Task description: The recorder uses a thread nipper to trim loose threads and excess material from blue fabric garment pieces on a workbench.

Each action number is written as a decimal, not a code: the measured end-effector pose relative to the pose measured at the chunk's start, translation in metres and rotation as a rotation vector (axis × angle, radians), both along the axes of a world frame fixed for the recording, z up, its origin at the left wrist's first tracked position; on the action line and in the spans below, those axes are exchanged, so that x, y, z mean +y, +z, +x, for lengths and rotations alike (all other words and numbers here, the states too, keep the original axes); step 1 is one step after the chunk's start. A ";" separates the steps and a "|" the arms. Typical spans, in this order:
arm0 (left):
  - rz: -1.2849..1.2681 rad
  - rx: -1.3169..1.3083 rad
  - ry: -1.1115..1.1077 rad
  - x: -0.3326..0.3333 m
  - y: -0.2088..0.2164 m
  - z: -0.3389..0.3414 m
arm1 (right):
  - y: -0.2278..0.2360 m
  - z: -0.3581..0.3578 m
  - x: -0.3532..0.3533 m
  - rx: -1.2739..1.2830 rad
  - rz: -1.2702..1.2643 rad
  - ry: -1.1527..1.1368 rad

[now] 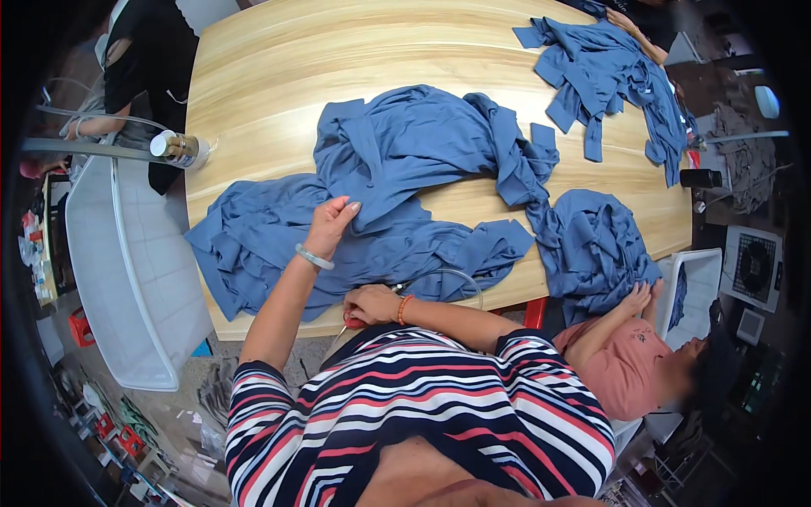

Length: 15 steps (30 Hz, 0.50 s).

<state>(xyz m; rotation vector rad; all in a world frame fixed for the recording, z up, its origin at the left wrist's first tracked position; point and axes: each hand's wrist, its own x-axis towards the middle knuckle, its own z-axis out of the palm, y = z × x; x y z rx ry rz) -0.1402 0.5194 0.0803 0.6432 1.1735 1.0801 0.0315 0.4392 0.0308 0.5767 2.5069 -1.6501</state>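
Note:
In front of me two crumpled blue garments lie on the wooden table, the farther garment (414,135) partly over the nearer garment (262,228). My left hand (329,228), with a pale bangle on its wrist, is closed in a pinch above the cloth where the two overlap. Whatever its fingertips hold is too small to make out. Close to my body at the table's front edge, my right hand (372,304), wearing an orange bead bracelet, is closed around a red object (355,322) mostly hidden under its fingers. A thin clear tube (460,275) curves beside it over the cloth.
Right of me a person in pink (617,363) handles another blue garment (591,245). At the far right another person's hand (625,21) touches more blue clothes (604,72). A white bin (139,270) and a jar (190,150) are at the left.

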 end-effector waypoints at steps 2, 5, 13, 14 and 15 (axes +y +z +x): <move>0.023 0.025 -0.018 -0.002 0.000 0.001 | 0.002 0.002 -0.002 0.070 0.076 -0.030; 0.043 0.095 -0.061 -0.017 -0.004 -0.002 | 0.051 0.014 0.023 0.310 0.053 -0.362; 0.080 0.272 -0.326 -0.059 0.007 0.038 | 0.064 0.026 0.130 0.108 0.205 -0.947; 0.083 0.270 -0.330 -0.059 0.008 0.043 | 0.056 0.023 0.133 0.130 0.297 -0.890; 0.122 0.366 -0.360 -0.058 0.009 0.048 | 0.052 0.021 0.136 -0.009 0.223 -0.819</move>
